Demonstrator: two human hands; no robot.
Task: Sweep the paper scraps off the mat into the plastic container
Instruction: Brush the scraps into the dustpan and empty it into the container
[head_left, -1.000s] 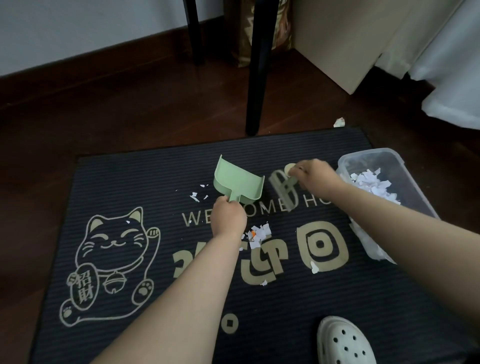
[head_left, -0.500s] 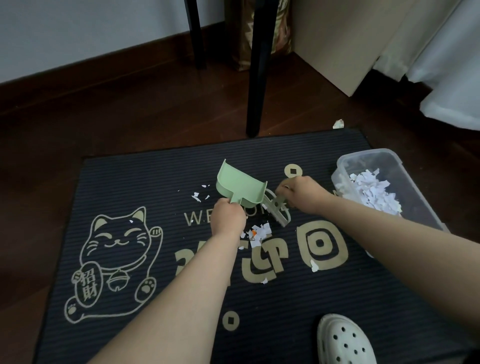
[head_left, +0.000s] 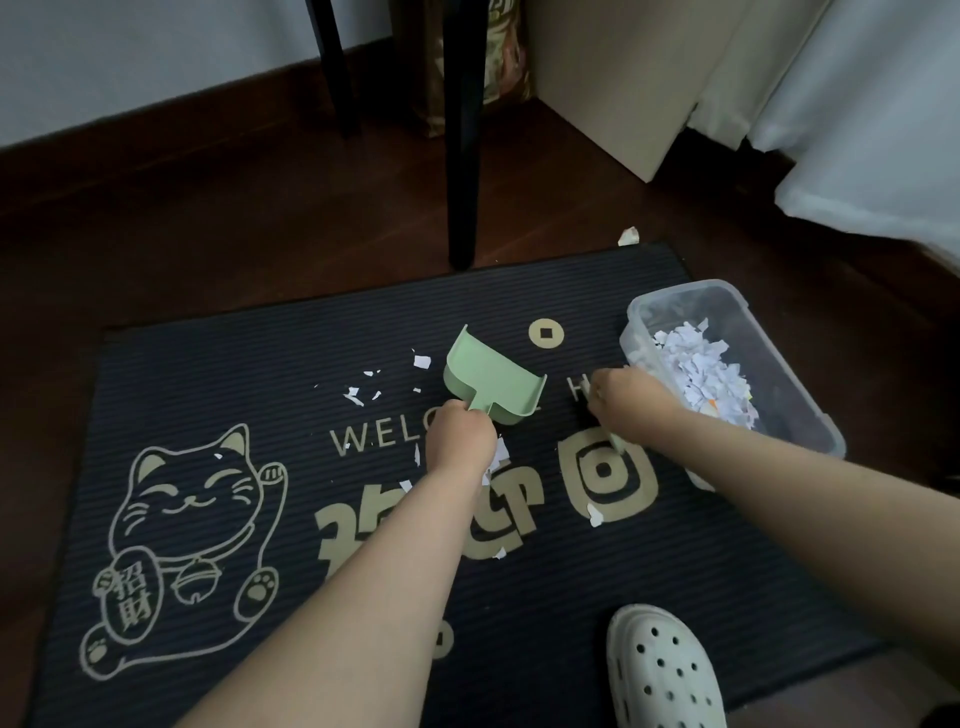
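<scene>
Dim, flat light, barely any shadows; wide-angle bend at the edges; the right hand (head_left: 626, 397) smears with motion blur.

The right hand (head_left: 626, 400), which half a second ago had swung its brush (head_left: 617, 440) in against the right lip of the green dustpan (head_left: 493, 382), has drawn back and now sits clear of the pan beside the plastic container (head_left: 636, 317), the brush a blurred pale sliver under the wrist. The left hand (head_left: 460, 436), gripping the pan's handle, has slid rightward across the lettering of the mat (head_left: 260, 364), and the heap of paper scraps (head_left: 500, 452) that lay open just right of that grip is now mostly hidden behind it.
</scene>
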